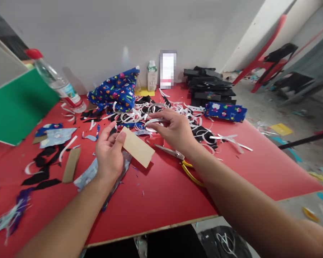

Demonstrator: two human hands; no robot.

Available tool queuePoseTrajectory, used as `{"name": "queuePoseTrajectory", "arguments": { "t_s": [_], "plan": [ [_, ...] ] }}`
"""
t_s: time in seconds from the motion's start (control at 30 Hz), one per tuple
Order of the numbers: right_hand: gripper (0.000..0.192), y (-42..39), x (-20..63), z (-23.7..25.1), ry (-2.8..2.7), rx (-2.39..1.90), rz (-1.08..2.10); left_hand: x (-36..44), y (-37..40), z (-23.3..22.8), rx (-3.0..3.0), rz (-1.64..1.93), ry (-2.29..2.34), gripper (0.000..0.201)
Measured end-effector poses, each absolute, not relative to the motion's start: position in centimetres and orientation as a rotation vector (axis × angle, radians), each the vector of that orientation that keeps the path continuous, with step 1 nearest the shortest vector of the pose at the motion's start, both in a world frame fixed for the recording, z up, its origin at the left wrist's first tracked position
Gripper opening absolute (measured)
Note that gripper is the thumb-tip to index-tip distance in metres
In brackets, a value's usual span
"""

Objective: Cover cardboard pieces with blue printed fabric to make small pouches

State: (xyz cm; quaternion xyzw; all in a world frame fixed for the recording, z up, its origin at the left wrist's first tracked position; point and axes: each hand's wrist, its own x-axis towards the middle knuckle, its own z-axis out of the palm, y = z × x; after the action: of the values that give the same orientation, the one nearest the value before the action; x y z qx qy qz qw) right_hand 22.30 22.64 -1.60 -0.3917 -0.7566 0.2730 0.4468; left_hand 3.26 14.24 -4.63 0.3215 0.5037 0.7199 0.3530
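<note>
My left hand [109, 152] holds a tan cardboard rectangle [138, 147] by its left end, a little above the red table [161, 193]. My right hand [174, 129] reaches into a heap of white paper strips [140, 114] and pinches one strip between thumb and fingers. Scissors [177, 157] with yellow handles lie on the table just under my right wrist. A scrap of light blue patterned fabric [87, 175] lies beneath my left wrist.
Blue patterned fabric [115, 91] is bunched at the back, a blue covered block [225, 111] and a stack of black pieces [208, 86] at the back right. A plastic bottle [57, 84], a green board [18, 105], a small carton [151, 75] and cardboard strip [71, 165] stand around.
</note>
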Motion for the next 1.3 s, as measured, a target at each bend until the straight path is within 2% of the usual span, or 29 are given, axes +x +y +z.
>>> {"name": "queuePoseTrajectory", "arguments": {
  "t_s": [0.1, 0.2, 0.47, 0.57, 0.67, 0.87, 1.03, 1.13, 1.3],
  "plan": [
    [0.011, 22.8, 22.5, -1.7, -1.904, -1.002, 0.616, 3.3, 14.3, -4.7, 0.876, 1.871, 1.302, 0.045],
    [0.012, 22.7, 22.5, -1.8, -1.936, -0.953, 0.58, 3.4, 14.4, -5.0, 0.929, 1.867, 1.344, 0.036],
    [0.016, 21.9, 22.2, -2.1, -2.208, -0.726, 0.624, 3.3, 14.6, -5.5, 0.873, 1.881, 1.341, 0.037],
    [0.02, 22.2, 22.4, -2.3, -2.296, -0.746, 0.596, 3.1, 14.7, -5.3, 0.798, 1.907, 1.311, 0.029],
    [0.015, 22.4, 22.5, -2.4, -2.289, -0.812, 0.551, 2.9, 14.8, -5.1, 0.72, 1.907, 1.273, 0.023],
    [0.016, 22.0, 22.4, -1.9, -2.2, -0.764, 0.587, 3.2, 14.7, -4.5, 0.695, 1.811, 1.225, 0.033],
    [0.013, 21.7, 22.3, -1.6, -2.111, -0.763, 0.617, 3.6, 14.3, -4.0, 0.728, 1.679, 1.171, 0.025],
    [0.013, 21.7, 22.3, -1.8, -2.056, -0.762, 0.625, 3.7, 14.0, -4.0, 0.705, 1.64, 1.17, 0.029],
    [0.017, 21.4, 22.5, -1.8, -1.978, -0.722, 0.511, 3.6, 13.9, -4.2, 0.765, 1.669, 1.14, 0.035]
  ]
}}
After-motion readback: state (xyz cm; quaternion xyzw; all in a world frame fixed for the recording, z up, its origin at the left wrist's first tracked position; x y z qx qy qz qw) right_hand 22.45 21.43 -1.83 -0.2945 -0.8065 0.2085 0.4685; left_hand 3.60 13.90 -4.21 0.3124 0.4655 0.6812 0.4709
